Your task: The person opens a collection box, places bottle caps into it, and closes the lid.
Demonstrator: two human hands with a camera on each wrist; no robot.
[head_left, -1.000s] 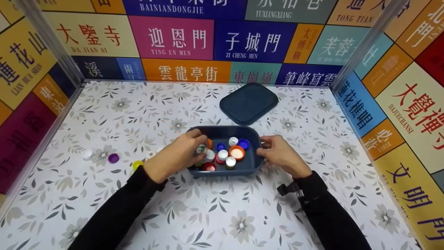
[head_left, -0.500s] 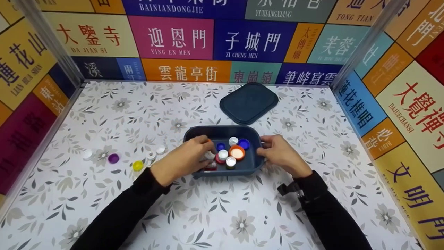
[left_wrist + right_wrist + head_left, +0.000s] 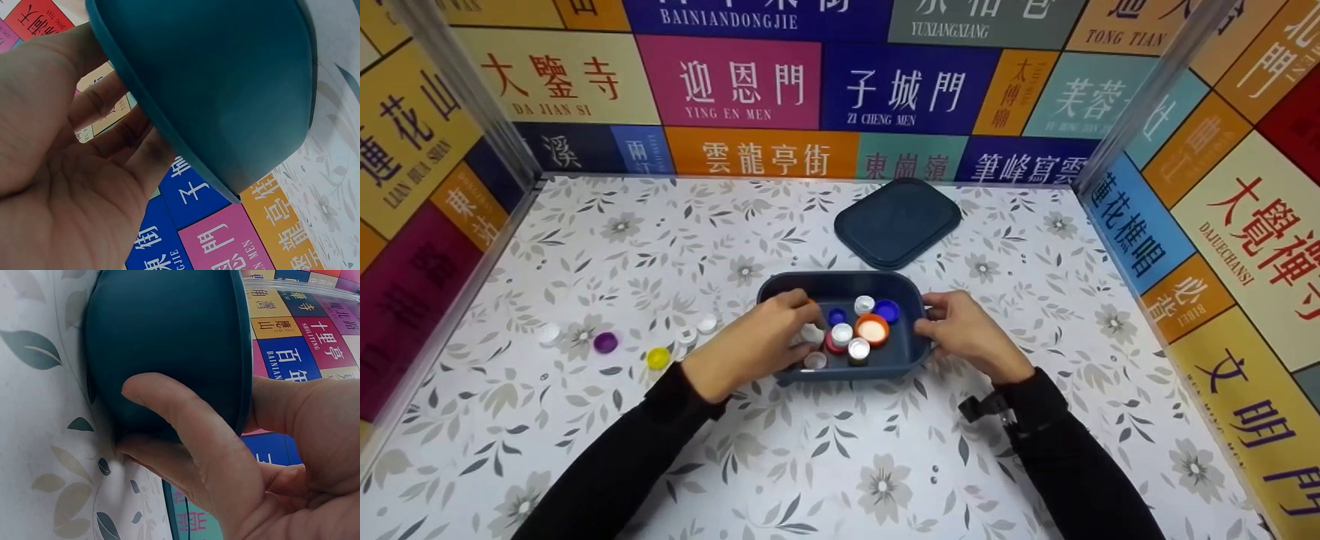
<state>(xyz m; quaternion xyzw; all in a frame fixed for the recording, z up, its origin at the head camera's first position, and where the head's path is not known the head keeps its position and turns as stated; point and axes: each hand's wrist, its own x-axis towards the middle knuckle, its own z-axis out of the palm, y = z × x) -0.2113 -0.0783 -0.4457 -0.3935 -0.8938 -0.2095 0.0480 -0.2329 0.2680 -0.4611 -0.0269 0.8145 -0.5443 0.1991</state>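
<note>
In the head view, a dark blue plastic box (image 3: 904, 349) holds several small bottle caps, among them an orange cap (image 3: 872, 330), a blue cap (image 3: 887, 311) and a white cap (image 3: 859, 349). My left hand (image 3: 765, 334) reaches over the left end, its fingers down among the caps. A whitish round cap (image 3: 815, 361) shows just below its thumb. The box wall hides the fingertips in the left wrist view, and I cannot tell whether they hold a cap. My right hand (image 3: 971, 334) grips the right end, one finger (image 3: 169, 396) along the outer wall.
Left of the box lie loose caps: a purple one (image 3: 605, 343), a yellow one (image 3: 658, 358) and several white ones (image 3: 550, 334). Behind the box is its dark blue lid (image 3: 898, 223). Printed panels (image 3: 742, 82) enclose the floral tabletop (image 3: 720, 465) at back and sides.
My left hand has come down from above the box's left end with a small white-and-green piece. A whitish cap now shows where a red one did. My right hand stays put.
</note>
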